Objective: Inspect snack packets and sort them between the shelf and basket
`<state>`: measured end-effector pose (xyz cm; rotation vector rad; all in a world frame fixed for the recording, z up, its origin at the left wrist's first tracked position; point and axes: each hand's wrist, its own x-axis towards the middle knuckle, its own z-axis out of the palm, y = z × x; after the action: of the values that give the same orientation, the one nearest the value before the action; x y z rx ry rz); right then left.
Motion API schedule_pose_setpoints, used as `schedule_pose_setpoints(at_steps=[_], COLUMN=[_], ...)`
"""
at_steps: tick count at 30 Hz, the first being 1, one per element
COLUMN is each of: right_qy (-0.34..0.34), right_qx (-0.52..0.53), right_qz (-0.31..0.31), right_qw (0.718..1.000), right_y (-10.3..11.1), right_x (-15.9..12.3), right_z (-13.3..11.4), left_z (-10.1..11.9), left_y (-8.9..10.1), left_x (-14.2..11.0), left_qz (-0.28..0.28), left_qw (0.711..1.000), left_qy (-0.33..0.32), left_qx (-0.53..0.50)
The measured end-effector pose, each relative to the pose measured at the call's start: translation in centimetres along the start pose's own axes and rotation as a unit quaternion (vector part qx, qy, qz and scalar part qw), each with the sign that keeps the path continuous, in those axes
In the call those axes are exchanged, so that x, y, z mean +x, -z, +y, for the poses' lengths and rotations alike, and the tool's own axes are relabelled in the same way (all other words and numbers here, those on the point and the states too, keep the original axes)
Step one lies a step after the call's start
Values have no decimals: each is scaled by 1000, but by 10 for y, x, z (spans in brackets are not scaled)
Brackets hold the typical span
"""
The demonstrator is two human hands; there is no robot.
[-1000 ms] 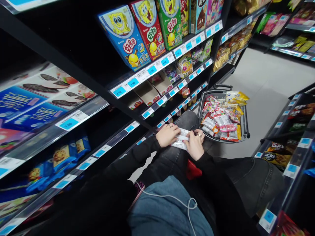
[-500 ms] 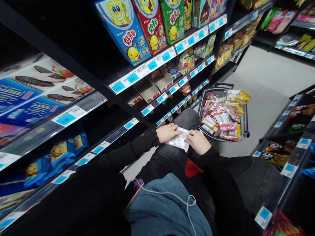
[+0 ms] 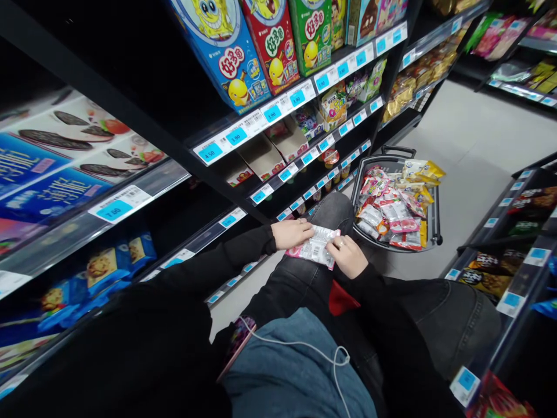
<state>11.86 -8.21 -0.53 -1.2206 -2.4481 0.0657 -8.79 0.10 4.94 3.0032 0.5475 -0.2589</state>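
A silver-white snack packet (image 3: 321,237) with pink edges lies across my raised knee, its printed back with a barcode facing up. My left hand (image 3: 292,233) holds its left end, fingers together over the top. At the right end, my right hand (image 3: 348,256) grips the edge with curled fingers. The underside of the packet and parts of both thumbs are hidden. Just beyond my right hand, a grey shopping basket (image 3: 357,184) on the floor holds several snack bags (image 3: 394,210) in pink, white, red and yellow.
Shelves with price tags (image 3: 235,134) run along the left, carrying cartoon snack boxes (image 3: 274,49) and blue biscuit boxes (image 3: 47,186). A low shelf (image 3: 491,223) with snack bags stands close on the right. A white cable (image 3: 300,343) lies over my lap. Pale floor (image 3: 467,130) stretches ahead.
My hands have moved slightly apart along the packet, so more of its printed back and pink edges shows. My right fingers are more curled. The view has shifted slightly.
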Motion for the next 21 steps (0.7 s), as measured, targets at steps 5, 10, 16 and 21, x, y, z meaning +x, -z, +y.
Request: schedule_pose_setpoints(at_steps=[5,10,16,21], right_qy=[72,22,-45,-9], right_qx=[-27,48,180,240], right_qz=[13,27,40,-18], right_qw=[997,998,982,971], right_y=[-2,-8,-12,-18], right_x=[-4,-8,-13,-19], right_z=[6,4,-1,3], left_z=[5,11,11,10], left_y=[-2,-10,-25,-44], left_x=[-4,-13,-27,-40], left_qz=[23,69,98,144], left_qw=[999,998,976,946], left_qy=[-20,-12,24,58], left_qx=[44,-8,-193,-286])
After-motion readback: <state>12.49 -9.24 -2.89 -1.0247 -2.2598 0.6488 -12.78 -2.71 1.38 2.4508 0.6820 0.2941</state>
